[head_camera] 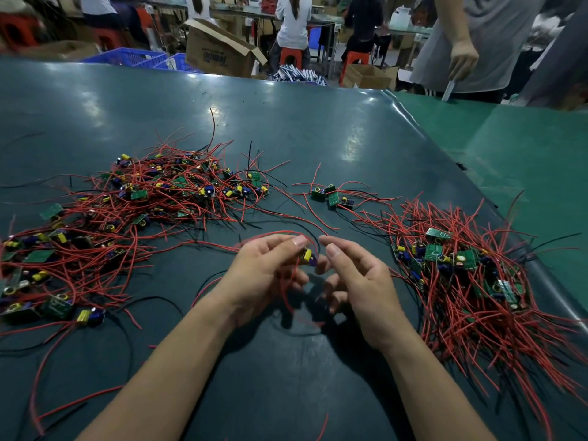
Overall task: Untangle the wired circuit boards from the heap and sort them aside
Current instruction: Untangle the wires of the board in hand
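Note:
My left hand (267,272) pinches a small circuit board (308,256) with a yellow part, its red wires looping over and under my fingers. My right hand (353,275) hovers just right of that board with fingers loosely curled; whether it touches the board or a wire is unclear. A big tangled heap of boards with red and black wires (133,211) spreads over the left of the dark green table (286,128). A second pile of boards with wires (461,275) lies on the right. A few boards (332,195) sit apart at the centre back.
A standing person (477,43) holds a white strip at the table's far right corner. Cardboard boxes (219,49), blue crates (127,57) and seated workers are beyond the far edge. A lighter green mat (525,148) covers the right side.

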`<state>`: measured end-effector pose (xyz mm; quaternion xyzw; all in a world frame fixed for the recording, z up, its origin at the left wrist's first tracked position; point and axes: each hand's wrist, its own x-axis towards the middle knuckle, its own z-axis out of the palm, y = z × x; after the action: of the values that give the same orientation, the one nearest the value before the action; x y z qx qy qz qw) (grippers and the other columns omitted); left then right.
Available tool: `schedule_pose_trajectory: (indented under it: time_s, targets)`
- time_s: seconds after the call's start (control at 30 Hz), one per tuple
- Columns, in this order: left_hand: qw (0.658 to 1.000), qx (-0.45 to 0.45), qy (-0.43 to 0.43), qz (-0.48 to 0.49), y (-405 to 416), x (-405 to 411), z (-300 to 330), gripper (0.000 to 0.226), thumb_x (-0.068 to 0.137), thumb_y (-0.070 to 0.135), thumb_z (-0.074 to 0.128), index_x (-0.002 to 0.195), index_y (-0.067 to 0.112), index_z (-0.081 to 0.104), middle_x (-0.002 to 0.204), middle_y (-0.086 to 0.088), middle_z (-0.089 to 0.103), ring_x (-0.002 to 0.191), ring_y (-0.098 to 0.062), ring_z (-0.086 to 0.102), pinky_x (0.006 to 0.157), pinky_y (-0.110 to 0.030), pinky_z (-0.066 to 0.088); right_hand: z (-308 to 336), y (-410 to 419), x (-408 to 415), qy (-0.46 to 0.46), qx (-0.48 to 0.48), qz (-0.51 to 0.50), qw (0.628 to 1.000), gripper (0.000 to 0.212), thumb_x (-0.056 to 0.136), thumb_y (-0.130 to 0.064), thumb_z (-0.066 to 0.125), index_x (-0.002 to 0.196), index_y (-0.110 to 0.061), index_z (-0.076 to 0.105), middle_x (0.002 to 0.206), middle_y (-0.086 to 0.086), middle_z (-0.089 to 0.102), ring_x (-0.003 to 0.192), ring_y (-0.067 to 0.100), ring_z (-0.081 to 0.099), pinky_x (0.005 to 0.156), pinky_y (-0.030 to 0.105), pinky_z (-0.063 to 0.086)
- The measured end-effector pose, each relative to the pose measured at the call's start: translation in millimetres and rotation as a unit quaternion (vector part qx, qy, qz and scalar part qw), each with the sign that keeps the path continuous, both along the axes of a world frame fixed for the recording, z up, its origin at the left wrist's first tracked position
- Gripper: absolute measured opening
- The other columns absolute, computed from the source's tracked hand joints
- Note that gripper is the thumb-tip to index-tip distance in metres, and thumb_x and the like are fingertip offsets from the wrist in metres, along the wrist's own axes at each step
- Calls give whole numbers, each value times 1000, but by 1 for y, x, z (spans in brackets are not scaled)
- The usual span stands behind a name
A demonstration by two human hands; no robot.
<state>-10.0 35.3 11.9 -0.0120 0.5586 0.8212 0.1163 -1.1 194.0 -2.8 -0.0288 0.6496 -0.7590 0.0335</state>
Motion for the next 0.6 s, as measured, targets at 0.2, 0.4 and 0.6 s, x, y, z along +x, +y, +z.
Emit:
schedule_pose_trajectory:
  time_s: [0.2, 0.4, 0.6]
  targets:
    - [975, -189, 117, 7, -5, 0, -6, 19, 91, 22, 65, 91, 3, 65, 60, -6, 63, 40, -13, 53, 40, -17, 37, -4, -3, 3, 12, 48, 36, 998, 17, 78, -34, 69, 90, -23, 77, 77, 0, 71, 53, 10, 54, 39, 23, 44]
    - [929, -297, 219, 41, -4, 3, -7, 16, 87, 31, 69, 86, 16, 63, 63, 8, 70, 51, -1, 62, 50, -12, 44, -5, -5, 3, 22, 82, -21, 996, 6, 88, -18, 70, 84, -16, 74, 79, 5, 73, 52, 17, 61, 36, 27, 44]
    - [914, -319, 252, 22, -9, 3, -7, 6, 91, 22, 67, 91, 16, 63, 59, 15, 64, 50, 2, 55, 53, -9, 39, -2, -7, 3, -7, 55, -65, 996, 9, 95, -14, 61, 90, -8, 58, 81, 8, 74, 48, 22, 65, 34, 24, 44]
